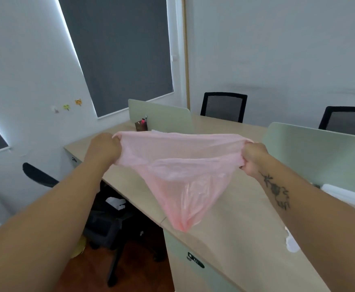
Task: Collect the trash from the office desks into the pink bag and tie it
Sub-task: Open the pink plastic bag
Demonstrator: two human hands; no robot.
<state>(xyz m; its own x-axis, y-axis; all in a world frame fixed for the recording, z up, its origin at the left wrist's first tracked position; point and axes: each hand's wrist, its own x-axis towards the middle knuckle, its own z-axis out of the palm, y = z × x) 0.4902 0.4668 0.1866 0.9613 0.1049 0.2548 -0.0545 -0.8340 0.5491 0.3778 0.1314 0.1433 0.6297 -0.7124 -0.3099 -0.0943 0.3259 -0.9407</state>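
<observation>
Above the desk (235, 218), left hand (102, 148) and right hand (254, 159) fingers grip the pink bag (178, 165); mouth stretched wide.

**Colour rundown**

Pink bag (178, 171): pale translucent pink, deeper at the bottom tip. Desk (246, 218): light beige wood grain. Dividers (166, 119): plain pale green. Chairs (224, 106): black, grey mesh backs. Blinds (119, 49): dark grey. Wall stickers (78, 102): orange, yellow. Floor (147, 270): reddish brown. Tattoo (275, 191), right forearm: dark ink.
</observation>
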